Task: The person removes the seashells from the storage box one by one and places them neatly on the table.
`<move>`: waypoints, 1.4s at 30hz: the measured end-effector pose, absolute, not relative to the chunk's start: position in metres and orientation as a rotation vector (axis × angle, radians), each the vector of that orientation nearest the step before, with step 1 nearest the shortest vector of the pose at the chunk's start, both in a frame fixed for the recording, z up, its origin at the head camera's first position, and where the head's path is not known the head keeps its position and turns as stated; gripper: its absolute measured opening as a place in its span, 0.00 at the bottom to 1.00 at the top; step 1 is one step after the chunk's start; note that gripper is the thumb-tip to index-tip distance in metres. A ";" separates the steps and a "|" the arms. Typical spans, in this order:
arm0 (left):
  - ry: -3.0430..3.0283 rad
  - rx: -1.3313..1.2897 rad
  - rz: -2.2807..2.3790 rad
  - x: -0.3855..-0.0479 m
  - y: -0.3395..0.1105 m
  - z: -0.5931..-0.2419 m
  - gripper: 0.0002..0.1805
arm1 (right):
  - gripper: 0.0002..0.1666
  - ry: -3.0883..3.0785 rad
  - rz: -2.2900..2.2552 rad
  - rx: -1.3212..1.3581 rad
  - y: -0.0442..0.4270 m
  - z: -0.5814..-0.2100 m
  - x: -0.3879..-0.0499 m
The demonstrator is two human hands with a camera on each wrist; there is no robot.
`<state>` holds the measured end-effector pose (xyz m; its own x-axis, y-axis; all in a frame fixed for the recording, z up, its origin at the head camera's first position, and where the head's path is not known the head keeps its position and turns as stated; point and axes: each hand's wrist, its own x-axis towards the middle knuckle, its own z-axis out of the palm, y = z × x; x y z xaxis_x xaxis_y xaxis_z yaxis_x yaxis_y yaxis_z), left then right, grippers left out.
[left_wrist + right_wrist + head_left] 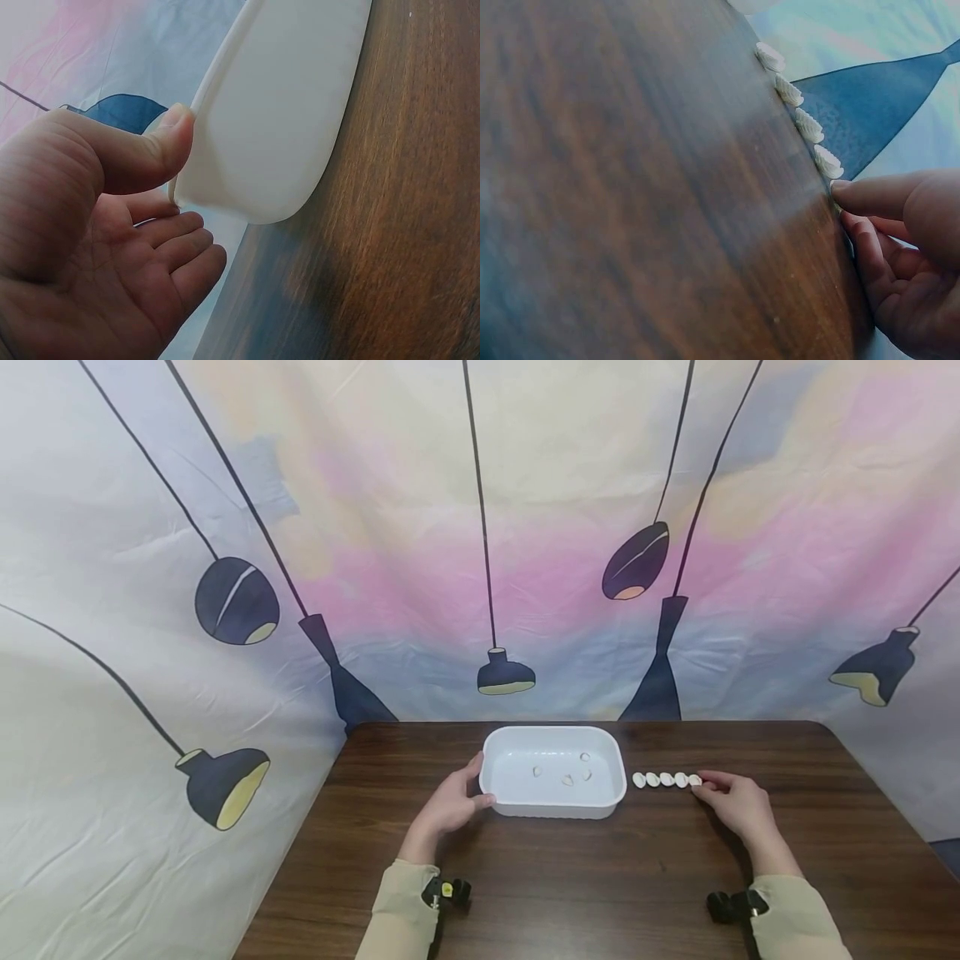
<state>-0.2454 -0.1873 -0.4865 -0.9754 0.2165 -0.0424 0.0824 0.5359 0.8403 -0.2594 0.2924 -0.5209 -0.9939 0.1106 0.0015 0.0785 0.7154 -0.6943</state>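
A white rectangular dish point(552, 811) stands on the table, with several small pale shells point(567, 780) lying inside it. My left hand point(450, 802) holds the dish at its left end. In the left wrist view, the thumb point(174, 142) lies against the dish's rim point(217, 67) and the other fingers reach beneath and behind it. To the right of the dish runs a row of white ridged shells point(667, 779), set side by side. My right hand point(738, 807) pinches the rightmost shell point(695, 781) between thumb and fingertips; in the right wrist view the fingers mostly hide that shell.
The dark wooden table point(585, 877) reaches back to a hanging cloth point(555, 527) printed with lamps. A black camera mount sits on the left wrist point(446, 892) and another on the right wrist point(738, 906).
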 end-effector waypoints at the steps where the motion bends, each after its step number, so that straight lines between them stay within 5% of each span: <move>1: 2.627 0.254 1.426 -0.245 -0.187 -0.486 0.45 | 0.30 -2.869 1.157 -0.155 0.292 -0.520 -0.259; 42: 2.650 0.306 1.396 -0.247 -0.187 -0.486 0.44 | 0.31 -2.903 1.182 -0.074 0.298 -0.519 -0.261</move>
<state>-0.2466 -0.1873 -0.4864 -0.9710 0.2382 -0.0208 0.1175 0.5511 0.8261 -0.2608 0.2976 -0.5187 -0.9989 0.0460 -0.0116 0.0410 0.7148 -0.6982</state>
